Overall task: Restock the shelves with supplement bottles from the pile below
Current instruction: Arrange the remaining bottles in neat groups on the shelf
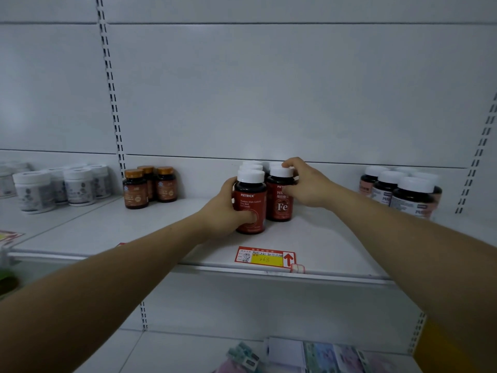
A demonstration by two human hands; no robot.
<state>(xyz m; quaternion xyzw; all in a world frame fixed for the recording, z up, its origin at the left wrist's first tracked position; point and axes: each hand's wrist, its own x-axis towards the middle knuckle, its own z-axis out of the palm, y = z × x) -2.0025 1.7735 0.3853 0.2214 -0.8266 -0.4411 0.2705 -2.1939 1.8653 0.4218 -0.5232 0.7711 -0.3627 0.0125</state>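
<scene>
Two rows of dark, red-labelled, white-capped bottles stand upright on the white shelf (161,232). The front left bottle (250,203) touches the front right bottle (280,196), marked "Fe".

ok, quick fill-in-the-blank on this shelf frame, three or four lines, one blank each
The left hand grips a red-labelled bottle with a ____ cap.
The right hand holds the bottle marked ____.
The three amber bottles have ____ caps.
The price tag carries a red ____.

Missing: white; Fe; gold; arrow
</scene>
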